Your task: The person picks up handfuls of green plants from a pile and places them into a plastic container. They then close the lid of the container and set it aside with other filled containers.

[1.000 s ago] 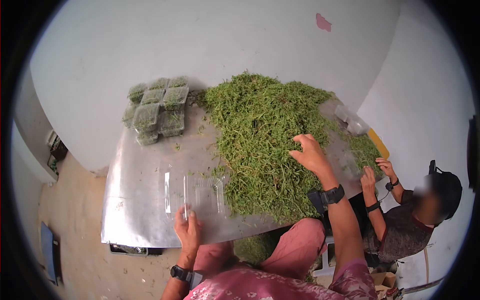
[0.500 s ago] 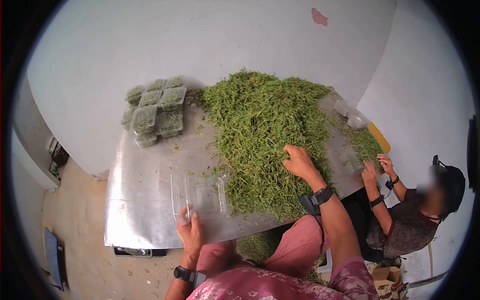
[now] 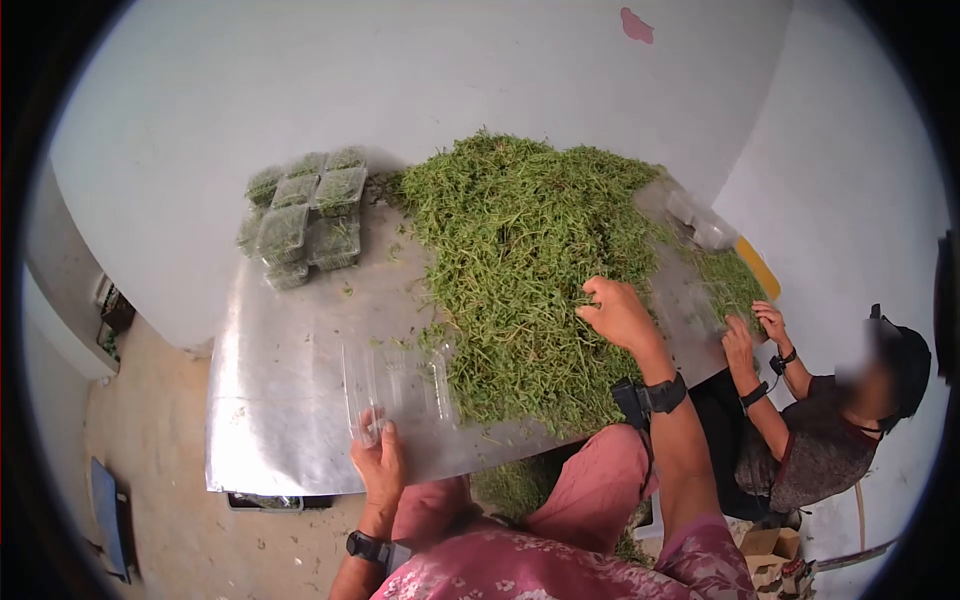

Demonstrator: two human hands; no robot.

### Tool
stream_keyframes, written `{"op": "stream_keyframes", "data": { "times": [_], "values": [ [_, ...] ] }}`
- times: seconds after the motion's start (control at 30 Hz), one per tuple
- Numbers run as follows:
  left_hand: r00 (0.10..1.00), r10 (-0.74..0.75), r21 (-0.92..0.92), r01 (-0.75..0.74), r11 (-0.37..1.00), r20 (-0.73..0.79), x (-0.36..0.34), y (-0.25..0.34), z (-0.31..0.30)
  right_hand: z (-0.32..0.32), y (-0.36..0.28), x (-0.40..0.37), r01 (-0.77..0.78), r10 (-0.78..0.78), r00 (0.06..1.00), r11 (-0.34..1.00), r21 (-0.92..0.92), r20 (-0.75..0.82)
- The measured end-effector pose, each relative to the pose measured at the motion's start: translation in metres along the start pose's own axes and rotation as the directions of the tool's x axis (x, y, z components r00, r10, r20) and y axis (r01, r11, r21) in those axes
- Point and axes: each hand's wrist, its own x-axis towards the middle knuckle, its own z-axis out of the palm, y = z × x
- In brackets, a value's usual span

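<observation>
An open clear plastic box (image 3: pixel 400 388) lies near the table's front edge, with my left hand (image 3: pixel 379 455) gripping its near left side between thumb and fingers. Over the right part of a large heap of green sprigs (image 3: pixel 520 260) is my right hand (image 3: pixel 618 312), its fingers curled and thumb held apart. Nothing shows between those fingers. At the back left of the metal table (image 3: pixel 290 400) stand stacked clear boxes (image 3: pixel 300 215) filled with greens.
A co-worker (image 3: pixel 815 430) sits at the right, both hands over a smaller pile of greens (image 3: pixel 732 280). Empty clear containers (image 3: pixel 702 220) and a yellow object (image 3: pixel 757 267) are behind that pile. A crate (image 3: pixel 265 503) is under the table's left front; a cardboard box (image 3: pixel 770 548) sits lower right.
My right hand has moved slightly right and up over the heap, its wrist turned a little. My left hand keeps its hold on the box.
</observation>
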Motion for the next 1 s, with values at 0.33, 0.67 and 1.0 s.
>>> {"op": "stream_keyframes", "data": {
  "times": [0.33,0.67,1.0],
  "values": [
    [0.999,-0.031,-0.015,0.031,0.999,-0.013,0.0,-0.007,-0.002,0.015,-0.039,-0.014,0.068,-0.064,0.996,0.996,-0.059,0.07],
    [1.0,-0.005,-0.016,0.005,1.0,0.001,0.0,-0.006,-0.003,0.065,-0.027,-0.006,0.074,-0.02,0.976,0.967,-0.245,0.216],
    [1.0,-0.028,-0.013,0.028,1.0,0.015,-0.001,0.001,-0.001,-0.005,-0.037,-0.001,-0.066,0.096,0.988,0.969,0.236,-0.118]
  ]
}}
